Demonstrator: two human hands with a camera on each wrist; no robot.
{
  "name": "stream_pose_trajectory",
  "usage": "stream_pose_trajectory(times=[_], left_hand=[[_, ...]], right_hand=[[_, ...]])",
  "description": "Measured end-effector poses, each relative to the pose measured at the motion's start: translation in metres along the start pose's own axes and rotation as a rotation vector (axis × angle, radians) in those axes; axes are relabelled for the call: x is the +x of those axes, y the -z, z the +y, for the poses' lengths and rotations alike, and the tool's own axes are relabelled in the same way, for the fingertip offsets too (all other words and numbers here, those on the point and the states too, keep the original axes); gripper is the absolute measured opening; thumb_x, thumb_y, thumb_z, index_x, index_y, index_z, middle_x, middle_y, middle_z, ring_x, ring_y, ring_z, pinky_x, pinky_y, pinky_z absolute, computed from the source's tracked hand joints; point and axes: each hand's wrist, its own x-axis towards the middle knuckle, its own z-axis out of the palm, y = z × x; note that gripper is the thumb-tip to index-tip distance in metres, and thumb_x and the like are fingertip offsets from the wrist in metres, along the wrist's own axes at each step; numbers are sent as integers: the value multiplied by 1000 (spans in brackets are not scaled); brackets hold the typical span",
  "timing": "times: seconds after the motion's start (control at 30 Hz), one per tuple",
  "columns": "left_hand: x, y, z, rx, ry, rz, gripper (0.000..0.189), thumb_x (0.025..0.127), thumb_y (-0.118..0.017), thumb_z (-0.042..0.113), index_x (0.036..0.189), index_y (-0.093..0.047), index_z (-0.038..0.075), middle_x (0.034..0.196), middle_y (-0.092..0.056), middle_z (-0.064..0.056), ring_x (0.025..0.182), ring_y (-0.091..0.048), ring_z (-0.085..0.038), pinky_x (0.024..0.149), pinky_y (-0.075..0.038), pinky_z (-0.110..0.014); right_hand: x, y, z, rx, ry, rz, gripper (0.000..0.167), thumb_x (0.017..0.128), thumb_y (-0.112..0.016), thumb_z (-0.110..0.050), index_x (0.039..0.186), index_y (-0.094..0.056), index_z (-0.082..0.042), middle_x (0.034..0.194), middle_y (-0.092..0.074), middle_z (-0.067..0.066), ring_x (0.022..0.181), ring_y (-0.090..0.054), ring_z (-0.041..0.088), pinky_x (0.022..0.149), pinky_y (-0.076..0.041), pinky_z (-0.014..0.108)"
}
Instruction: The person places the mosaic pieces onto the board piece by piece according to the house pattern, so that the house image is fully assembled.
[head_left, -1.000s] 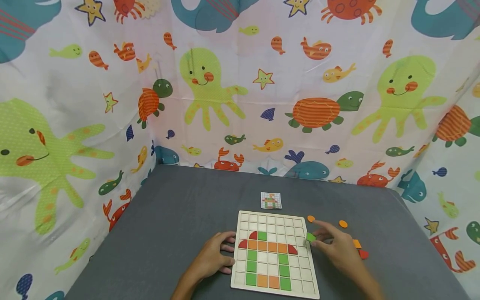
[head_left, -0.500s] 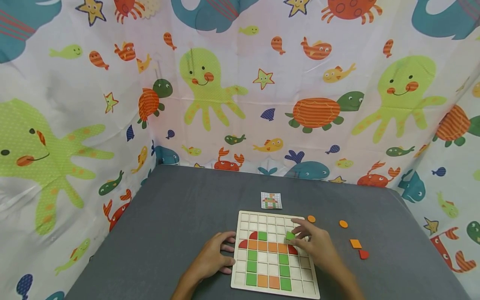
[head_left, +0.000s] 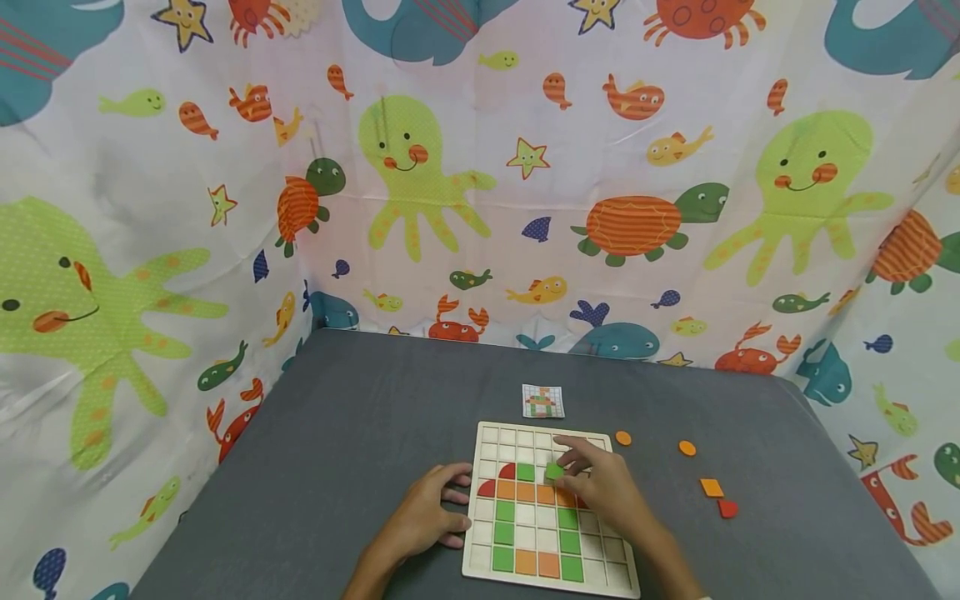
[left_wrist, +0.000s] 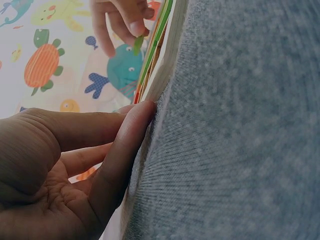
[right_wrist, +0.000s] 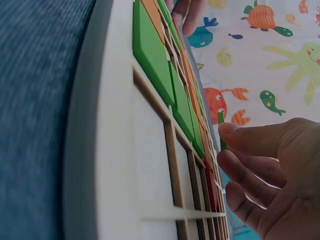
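My right hand (head_left: 603, 483) pinches a green square tile (head_left: 553, 472) between thumb and fingers, over the upper middle of the wooden grid board (head_left: 525, 515). In the right wrist view the green tile stands edge-on at the fingertips, close over the board. My left hand (head_left: 427, 510) rests on the board's left edge, its thumb and fingertips touching the side. Green squares, orange squares and red quarter-round tiles sit in the board's cells. Another green square (head_left: 526, 472) lies just left of the pinched one. A red tile at the right is partly hidden behind my right hand.
A small printed pattern card (head_left: 542, 401) lies beyond the board. To the right are two orange discs, one (head_left: 623, 437) near the board's corner and one (head_left: 687, 448) farther out, plus an orange tile (head_left: 712, 487) and a red piece (head_left: 727, 508). A sea-animal curtain surrounds the grey table.
My right hand has carried the green tile leftward from beyond the board's right edge to over its upper middle, uncovering the orange tile at the right. My left hand has stayed still.
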Motion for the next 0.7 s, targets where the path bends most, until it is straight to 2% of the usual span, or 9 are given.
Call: stream_pose_trajectory(times=[0.33,0.7], left_hand=[[0,1,0,-21,-8,-1,78,78,-79,-18,150,-54,0,136,-57,-17,112,-63,-29,57,-67,-41],[0,1,-2,-25,-15,2,79,77,-78,-20,150,-54,-1,136,-57,-18,112,-64,-30,57,-67,-40]], right_hand=[[5,-6,0,15,22,-38,60,84,-87,0,140,-68,-11,101,-75,2,87,-72,13,74,-61,26],[8,-11,2,17,12,-53,61,85,-85,1,142,-67,-11,102,-77,0,89,-71,12,77,-62,27]])
